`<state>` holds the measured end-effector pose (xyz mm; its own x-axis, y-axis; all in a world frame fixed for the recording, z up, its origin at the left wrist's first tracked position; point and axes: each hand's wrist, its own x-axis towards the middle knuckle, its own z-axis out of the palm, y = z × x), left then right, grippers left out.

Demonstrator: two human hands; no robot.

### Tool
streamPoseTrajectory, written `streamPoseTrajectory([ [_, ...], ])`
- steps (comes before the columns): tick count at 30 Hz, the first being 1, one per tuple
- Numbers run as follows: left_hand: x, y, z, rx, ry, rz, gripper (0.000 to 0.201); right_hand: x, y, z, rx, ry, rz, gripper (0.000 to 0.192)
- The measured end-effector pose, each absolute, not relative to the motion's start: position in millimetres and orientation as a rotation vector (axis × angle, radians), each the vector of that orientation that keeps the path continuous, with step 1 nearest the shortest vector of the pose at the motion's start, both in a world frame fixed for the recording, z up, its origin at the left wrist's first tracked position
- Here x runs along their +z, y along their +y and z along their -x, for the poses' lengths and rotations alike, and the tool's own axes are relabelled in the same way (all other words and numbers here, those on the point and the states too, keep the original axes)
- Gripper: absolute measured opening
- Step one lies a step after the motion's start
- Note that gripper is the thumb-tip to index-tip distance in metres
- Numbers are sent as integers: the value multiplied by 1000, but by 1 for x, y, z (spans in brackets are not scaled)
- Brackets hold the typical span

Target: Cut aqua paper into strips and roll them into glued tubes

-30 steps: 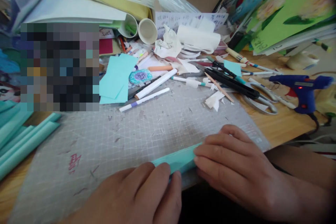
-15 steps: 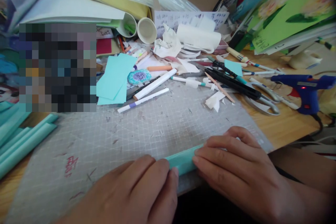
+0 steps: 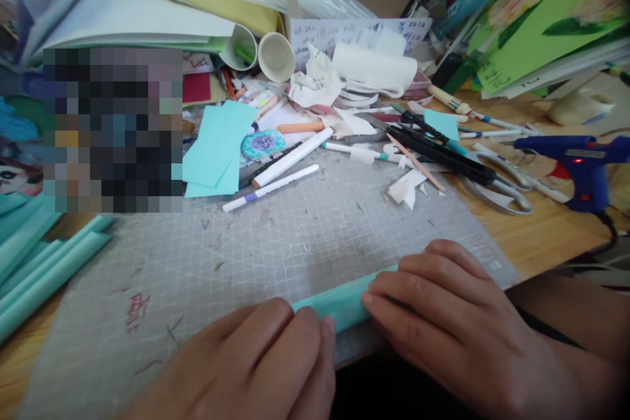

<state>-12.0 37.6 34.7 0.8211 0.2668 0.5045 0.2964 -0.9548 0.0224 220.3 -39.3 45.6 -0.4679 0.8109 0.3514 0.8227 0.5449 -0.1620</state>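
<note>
A rolled strip of teal paper (image 3: 339,298) lies along the near edge of the grey cutting mat (image 3: 275,236). My left hand (image 3: 256,361) presses down on its left part with the fingers flat on top. On its right part rests my right hand (image 3: 443,315), fingertips on the roll. Only a short stretch of the roll shows between the two hands; the rest is hidden beneath them.
Finished teal paper rolls (image 3: 44,269) lie at the left. Flat teal sheets (image 3: 216,144), pens (image 3: 270,187), scissors (image 3: 497,190) and paper scraps crowd the mat's far side. A blue glue gun (image 3: 581,167) stands at the right. Two paper cups (image 3: 275,56) lie behind.
Both hands stay on the teal roll, shifting only slightly; the visible stretch of roll between them shortened, then widened a little. The view has drifted slightly.
</note>
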Motion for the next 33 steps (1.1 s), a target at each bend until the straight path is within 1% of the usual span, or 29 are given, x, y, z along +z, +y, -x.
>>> streamPoseTrajectory([
  [5, 32, 41, 18, -730, -267, 2908, 30, 46, -40, -223, 19, -2402, 1319, 24],
  [8, 30, 42, 19, -683, -263, 2899, 30, 44, -40, -224, 9, -2398, 1325, 19],
  [11, 29, 39, 20, -717, -292, 2872, 30, 43, -39, -224, -13, -2405, 1326, 17],
  [13, 29, 37, 20, -733, -295, 2863, 31, 44, -38, -224, -35, -2418, 1313, 20],
  [16, 29, 35, 20, -751, -302, 2845, 30, 46, -38, -224, -80, -2468, 1256, 31],
  [18, 29, 34, 19, -758, -319, 2842, 29, 45, -39, -225, -112, -2486, 1229, 35],
  [21, 30, 34, 18, -753, -319, 2844, 31, 43, -39, -226, -117, -2484, 1242, 29],
  [26, 33, 36, 18, -740, -291, 2874, 33, 39, -36, -228, -48, -2416, 1293, 14],
  [28, 32, 36, 18, -759, -293, 2868, 33, 40, -35, -228, -23, -2390, 1285, 11],
  [30, 31, 35, 18, -774, -318, 2864, 33, 40, -34, -229, 75, -2346, 1294, 10],
  [33, 29, 33, 19, -766, -326, 2876, 31, 42, -34, -230, 319, -2230, 1343, 6],
])
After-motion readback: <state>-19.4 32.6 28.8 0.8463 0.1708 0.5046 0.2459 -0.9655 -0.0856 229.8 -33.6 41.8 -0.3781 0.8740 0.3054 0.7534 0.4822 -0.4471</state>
